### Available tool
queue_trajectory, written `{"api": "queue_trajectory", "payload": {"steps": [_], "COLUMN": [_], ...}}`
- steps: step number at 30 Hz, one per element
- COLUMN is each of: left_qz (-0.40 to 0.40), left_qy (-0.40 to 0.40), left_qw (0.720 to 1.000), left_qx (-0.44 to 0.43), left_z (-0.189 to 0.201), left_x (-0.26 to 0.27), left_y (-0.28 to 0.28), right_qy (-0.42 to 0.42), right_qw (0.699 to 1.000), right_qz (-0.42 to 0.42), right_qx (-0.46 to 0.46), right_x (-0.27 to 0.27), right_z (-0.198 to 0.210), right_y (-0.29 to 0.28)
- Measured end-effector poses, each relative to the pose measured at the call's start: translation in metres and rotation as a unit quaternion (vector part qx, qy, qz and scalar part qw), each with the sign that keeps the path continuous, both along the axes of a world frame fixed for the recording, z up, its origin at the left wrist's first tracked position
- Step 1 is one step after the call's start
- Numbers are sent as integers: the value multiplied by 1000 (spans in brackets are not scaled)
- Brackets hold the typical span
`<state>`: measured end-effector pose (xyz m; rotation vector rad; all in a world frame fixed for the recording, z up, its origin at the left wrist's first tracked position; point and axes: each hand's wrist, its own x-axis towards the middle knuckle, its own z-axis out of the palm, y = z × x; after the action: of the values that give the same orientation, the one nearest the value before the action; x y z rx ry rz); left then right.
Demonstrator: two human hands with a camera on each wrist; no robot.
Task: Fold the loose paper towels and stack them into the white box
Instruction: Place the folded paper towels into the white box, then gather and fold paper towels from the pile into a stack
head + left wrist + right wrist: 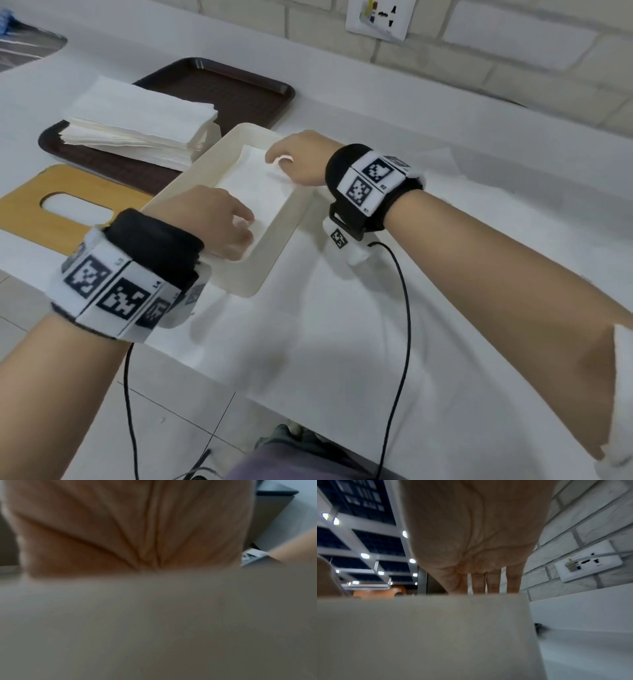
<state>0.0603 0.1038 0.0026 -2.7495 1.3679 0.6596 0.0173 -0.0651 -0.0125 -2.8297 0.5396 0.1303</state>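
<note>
A wooden lid [30, 209] with an oval slot lay at the far left, beside a brown tray [236, 85] bearing the stack of loose paper towels [137, 120]. The left hand [212, 222], fingers relaxed, pressed a folded towel [253, 185] lying inside the white box [260, 267]. The right hand [301, 157], fingers straight, reached down over the box's far end onto the same towel.

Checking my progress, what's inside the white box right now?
Folded paper towel lies flat inside the white box, with the left hand and right hand on it. How many layers lie beneath is hidden.
</note>
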Motion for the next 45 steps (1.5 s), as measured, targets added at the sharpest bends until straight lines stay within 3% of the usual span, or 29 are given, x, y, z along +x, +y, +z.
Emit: {"api": "queue_trajectory", "payload": {"steps": [4, 8, 10, 16, 18, 33, 36, 39, 45], "left_qz": [26, -19, -45, -117, -135, -182, -192, -210, -244], "left_qy": [39, 10, 29, 84, 81, 92, 91, 89, 108], "left_qw": [987, 932, 911, 918, 925, 958, 961, 956, 943], "left_qx": [-154, -362, -409, -369, -345, -200, -176, -184, -199], "left_z": [15, 22, 18, -19, -29, -53, -57, -59, -52], "left_x": [-13, -49, -70, -110, -117, -143, -142, -139, -137], "left_y": [10, 3, -10, -61, -75, -136, -144, -153, -161], "right_qy": [-94, -109, -84, 139, 173, 142, 91, -34, -265], "right_qw": [994, 985, 979, 945, 934, 943, 949, 954, 907], "right_qz": [-49, -130, -182, -295, -312, -288, -293, -298, -310], "right_qx": [33, 32, 36, -15, -2, -87, -74, 9, 108], "right_x": [-51, -117, -151, -224, -236, -234, -236, -240, -244], "right_z": [5, -3, -12, -40, -49, -57, -51, -39, -18], "right_y": [-14, -31, -36, -36, -36, -48, -50, -52, -53]}}
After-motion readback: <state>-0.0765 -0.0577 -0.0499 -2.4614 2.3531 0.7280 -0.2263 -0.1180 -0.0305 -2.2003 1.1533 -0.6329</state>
